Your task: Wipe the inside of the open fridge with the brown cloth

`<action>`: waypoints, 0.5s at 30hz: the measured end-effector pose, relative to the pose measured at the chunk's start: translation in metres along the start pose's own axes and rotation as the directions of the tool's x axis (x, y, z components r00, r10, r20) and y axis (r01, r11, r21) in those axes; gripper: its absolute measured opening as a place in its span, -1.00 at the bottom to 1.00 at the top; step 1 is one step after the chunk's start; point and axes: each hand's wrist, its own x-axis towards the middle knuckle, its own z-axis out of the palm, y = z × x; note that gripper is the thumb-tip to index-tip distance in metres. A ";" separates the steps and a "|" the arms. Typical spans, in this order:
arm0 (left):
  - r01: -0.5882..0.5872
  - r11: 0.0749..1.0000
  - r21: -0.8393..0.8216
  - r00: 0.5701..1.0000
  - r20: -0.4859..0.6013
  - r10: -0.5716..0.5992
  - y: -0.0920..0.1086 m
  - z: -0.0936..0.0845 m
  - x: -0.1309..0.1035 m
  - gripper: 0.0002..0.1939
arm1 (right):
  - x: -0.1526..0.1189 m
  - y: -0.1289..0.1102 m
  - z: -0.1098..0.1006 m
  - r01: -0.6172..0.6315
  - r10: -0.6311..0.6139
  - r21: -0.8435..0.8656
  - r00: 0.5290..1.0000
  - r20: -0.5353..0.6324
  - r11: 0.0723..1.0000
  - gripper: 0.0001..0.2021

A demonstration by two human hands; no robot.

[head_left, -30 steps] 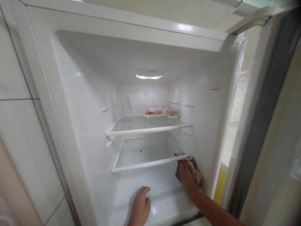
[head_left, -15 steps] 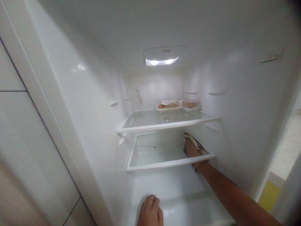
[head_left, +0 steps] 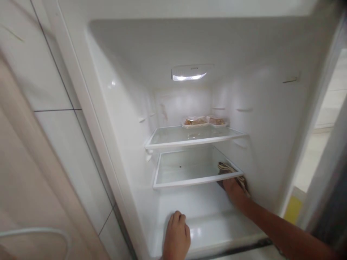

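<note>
Inside an open refrigerator, my right hand (head_left: pixel 230 185) presses a folded cloth (head_left: pixel 245 186) against the right wall, under the front right corner of the lower glass shelf (head_left: pixel 189 180). Part of the cloth and the fingers show through the glass; the fingertips are hidden by the cloth. Low in the middle, my left hand (head_left: pixel 177 233) is at the refrigerator floor (head_left: pixel 202 231), back upward, its fingers curled and held together. Nothing is seen in it, though its underside is hidden.
Two wrapped food trays (head_left: pixel 195 122) sit at the back of the upper glass shelf (head_left: pixel 195 141). A lit lamp (head_left: pixel 189 76) is above them. A small dark speck (head_left: pixel 180 167) shows through the lower shelf. Tiled wall (head_left: pixel 73 155) stands left; the door edge is right.
My right hand and the cloth have come forward and down along the right side, toward the lower shelf's front corner. The view has drawn back. My left hand stays low in the middle.
</note>
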 end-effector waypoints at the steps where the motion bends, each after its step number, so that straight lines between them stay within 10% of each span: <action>1: -0.001 1.000 0.000 1.000 0.000 0.001 0.000 0.000 0.000 -0.60 | -0.007 -0.002 -0.004 0.027 -0.026 -0.041 0.999 0.025 0.999 -0.87; 5: -0.001 1.000 0.009 1.000 -0.023 0.001 -0.001 0.000 -0.002 -0.62 | -0.032 -0.013 -0.024 0.161 -0.115 -0.296 0.979 0.166 0.941 -0.88; 10: -0.027 0.999 -0.019 0.998 -0.062 0.026 -0.003 0.001 -0.002 -0.64 | -0.057 -0.040 -0.049 0.343 0.011 -0.829 0.922 0.387 0.441 -0.69; 15: -0.035 0.999 -0.016 0.995 -0.089 0.033 -0.004 0.001 -0.003 -0.64 | -0.080 -0.056 -0.058 -0.164 0.279 -0.470 0.943 0.184 0.867 -0.71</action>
